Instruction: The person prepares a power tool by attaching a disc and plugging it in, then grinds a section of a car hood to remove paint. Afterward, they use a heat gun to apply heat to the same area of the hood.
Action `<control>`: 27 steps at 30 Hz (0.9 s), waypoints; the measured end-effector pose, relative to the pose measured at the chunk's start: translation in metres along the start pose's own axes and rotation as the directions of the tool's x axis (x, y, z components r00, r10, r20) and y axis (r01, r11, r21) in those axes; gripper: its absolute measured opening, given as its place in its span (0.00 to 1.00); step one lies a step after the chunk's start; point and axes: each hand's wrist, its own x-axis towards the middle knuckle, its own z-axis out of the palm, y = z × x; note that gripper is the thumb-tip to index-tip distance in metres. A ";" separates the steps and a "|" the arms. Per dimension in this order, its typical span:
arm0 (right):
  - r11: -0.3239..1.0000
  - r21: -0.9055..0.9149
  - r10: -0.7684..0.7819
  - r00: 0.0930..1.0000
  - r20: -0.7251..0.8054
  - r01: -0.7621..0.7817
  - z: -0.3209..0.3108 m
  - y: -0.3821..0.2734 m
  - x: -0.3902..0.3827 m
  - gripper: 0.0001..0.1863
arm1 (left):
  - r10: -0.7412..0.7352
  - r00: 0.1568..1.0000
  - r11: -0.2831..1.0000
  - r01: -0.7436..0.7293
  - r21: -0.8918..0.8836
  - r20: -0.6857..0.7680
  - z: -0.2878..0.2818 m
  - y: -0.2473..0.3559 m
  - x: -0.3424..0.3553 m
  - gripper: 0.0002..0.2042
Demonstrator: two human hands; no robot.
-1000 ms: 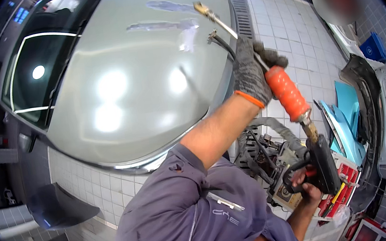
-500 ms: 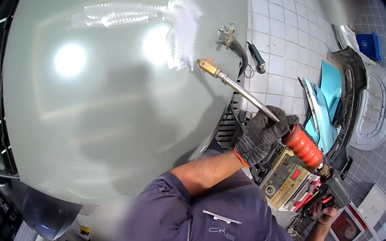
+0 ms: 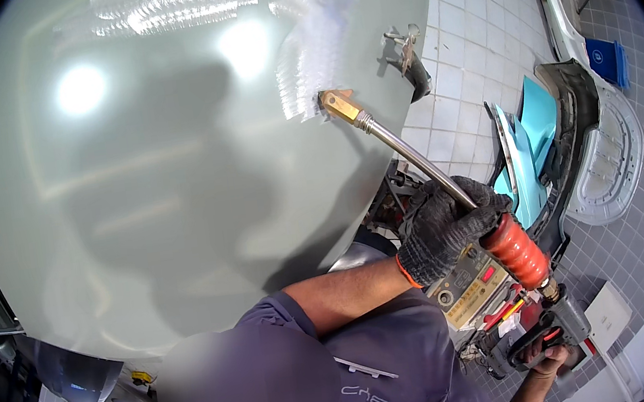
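My gloved left hand (image 3: 450, 224) is closed around the steel shaft of a long pulling tool (image 3: 418, 161), just above its orange-red ribbed sliding weight (image 3: 515, 251). The tool's brass tip (image 3: 340, 106) rests at the lower end of a scuffed, bare-metal patch (image 3: 302, 49) on a grey-green car hood (image 3: 135, 201). My bare right hand (image 3: 544, 355) grips the dark pistol handle at the tool's other end. A metal clamp on a dark cable (image 3: 406, 51) sits at the hood's right edge, to the right of the tip.
A boxy machine with a beige panel (image 3: 468, 287) stands beside me, below my left glove. Turquoise body panels (image 3: 535, 120), a dark bumper (image 3: 568, 95), a pale panel (image 3: 606, 167) and a blue bin (image 3: 605, 62) line the tiled floor (image 3: 457, 37) on the right. The car's windscreen edge is far left.
The tool's tip has come down from over the far part of the hood onto the lower end of the scuffed patch. Both hands keep their grip; my view has shifted closer over the hood.
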 end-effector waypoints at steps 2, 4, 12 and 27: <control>1.000 -0.011 0.012 1.000 -0.011 -0.012 0.011 -0.006 -0.003 0.31 | -0.052 0.999 0.988 0.052 -0.144 0.004 0.003 -0.003 0.002 0.06; 0.999 -0.024 0.030 1.000 -0.009 -0.030 0.018 -0.011 -0.004 0.31 | -0.040 0.999 0.837 0.019 -0.546 -0.025 0.019 -0.028 0.003 0.06; 0.989 0.101 0.107 0.993 0.042 -0.111 0.012 -0.013 -0.011 0.21 | -0.080 0.990 0.754 0.139 -0.642 0.120 0.030 -0.029 0.015 0.14; 0.992 0.114 0.032 0.994 0.107 -0.044 -0.015 -0.004 0.001 0.31 | 0.006 1.000 0.821 -0.021 -0.570 -0.028 -0.011 0.019 0.005 0.07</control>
